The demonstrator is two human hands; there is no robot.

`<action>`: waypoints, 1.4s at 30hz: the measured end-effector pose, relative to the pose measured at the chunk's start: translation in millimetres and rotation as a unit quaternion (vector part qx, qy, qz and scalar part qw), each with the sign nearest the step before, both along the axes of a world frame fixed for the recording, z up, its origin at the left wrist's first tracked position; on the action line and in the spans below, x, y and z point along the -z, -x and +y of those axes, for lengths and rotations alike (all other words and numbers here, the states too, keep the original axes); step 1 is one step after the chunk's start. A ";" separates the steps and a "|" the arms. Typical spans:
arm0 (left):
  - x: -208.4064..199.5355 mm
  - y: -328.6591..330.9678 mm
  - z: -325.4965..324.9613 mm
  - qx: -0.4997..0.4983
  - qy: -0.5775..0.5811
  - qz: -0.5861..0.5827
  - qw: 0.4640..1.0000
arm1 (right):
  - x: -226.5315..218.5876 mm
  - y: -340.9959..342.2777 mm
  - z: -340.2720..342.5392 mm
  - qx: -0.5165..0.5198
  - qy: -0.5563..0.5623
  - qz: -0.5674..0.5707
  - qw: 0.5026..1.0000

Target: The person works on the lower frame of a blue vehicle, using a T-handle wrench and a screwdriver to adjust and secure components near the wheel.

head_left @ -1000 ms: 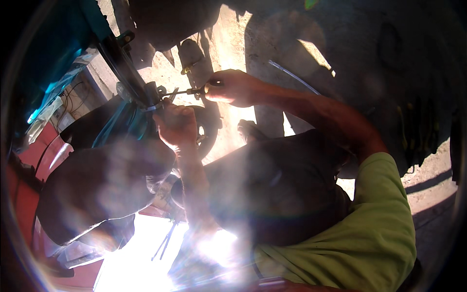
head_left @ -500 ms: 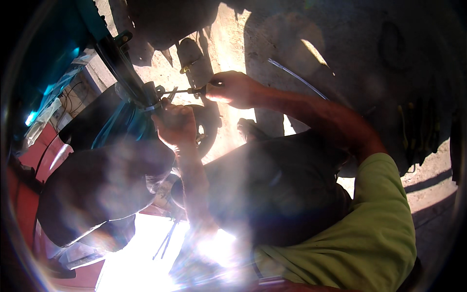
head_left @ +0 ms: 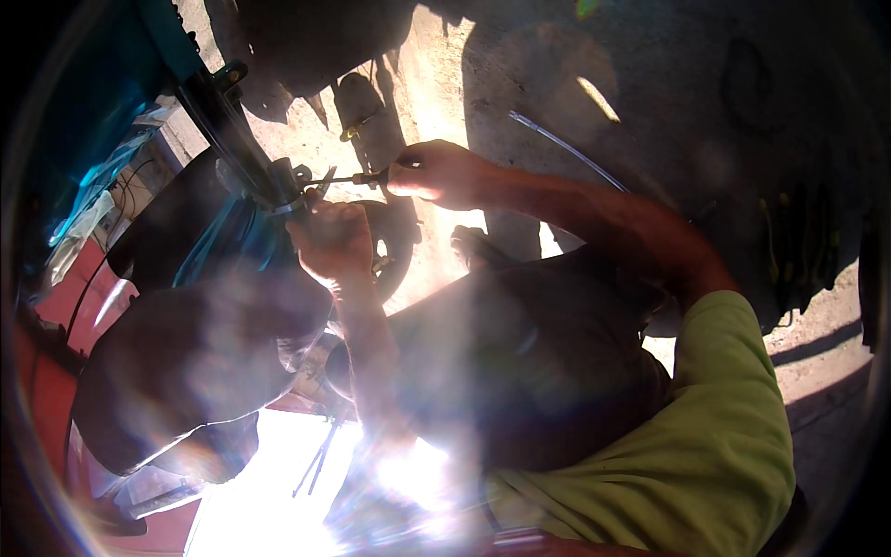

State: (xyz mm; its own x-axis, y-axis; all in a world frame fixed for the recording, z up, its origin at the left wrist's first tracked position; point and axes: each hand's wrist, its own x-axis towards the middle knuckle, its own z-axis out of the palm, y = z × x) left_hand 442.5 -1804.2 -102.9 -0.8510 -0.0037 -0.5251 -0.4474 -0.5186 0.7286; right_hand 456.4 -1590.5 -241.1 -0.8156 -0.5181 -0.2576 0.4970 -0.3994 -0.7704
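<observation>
- So the screwdriver-like tool (head_left: 369,178) is up in the upper middle, lying almost level, thin shaft pointing left at the lower end of a dark post (head_left: 225,121).
- Right hand (head_left: 441,174) has its fingers wrapped tight round the handle end, most of which is hidden in the fist.
- Left hand (head_left: 336,237) is right below the shaft tip, up against the post's end, fingers curled in. Can't tell what, if anything, they're pinching, too dark in there.
- There's a pale metal band (head_left: 286,208) round the bottom of that post, just beside the left hand's fingers.
- Thin teal strands (head_left: 218,241) hang just below the band, and the post runs up to a big teal panel (head_left: 93,93) in the top left corner.
- Ground's rough and sandy-looking, a sunlit floor (head_left: 436,74) chopped up by hard shadows.
- A skinny clear tube (head_left: 566,148) lies on the shaded part, past the right forearm.
- Far right, deep in shadow: a bunch of dark tools with yellowish bits (head_left: 798,246).
- Left edge is a red surface (head_left: 46,390) with loose wires above it, and lower middle is just blown-out glare.
</observation>
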 end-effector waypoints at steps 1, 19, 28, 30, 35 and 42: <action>-1.1 -0.4 0.0 -0.001 0.001 0.001 1.000 | 2.5 -0.4 -4.9 -0.003 0.000 0.026 1.000; 11.1 4.3 9.2 0.060 0.135 -0.098 0.984 | -0.8 -0.5 7.0 0.050 -0.267 0.301 0.914; 24.6 24.9 41.6 0.209 0.428 -0.021 0.879 | 8.2 33.5 12.6 -0.054 0.005 0.087 0.995; 14.8 21.7 61.8 0.152 0.295 -0.048 0.942 | -8.9 45.6 30.1 -0.179 0.149 -0.105 0.967; 27.8 20.0 42.7 0.222 0.545 0.026 0.808 | -25.5 61.0 38.6 -0.206 0.022 0.008 0.978; 7.7 21.4 65.7 0.083 0.190 -0.046 0.977 | -16.2 59.5 10.0 -0.056 -0.231 0.326 0.915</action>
State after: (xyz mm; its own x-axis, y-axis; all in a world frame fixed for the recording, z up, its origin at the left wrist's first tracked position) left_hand 421.1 -1738.4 -110.5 -0.8052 -0.0804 -0.5875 -0.5755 -0.1327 0.8070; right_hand 396.8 -1580.5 -224.9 -0.8225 -0.5663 0.0530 -0.1115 0.0693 -0.9913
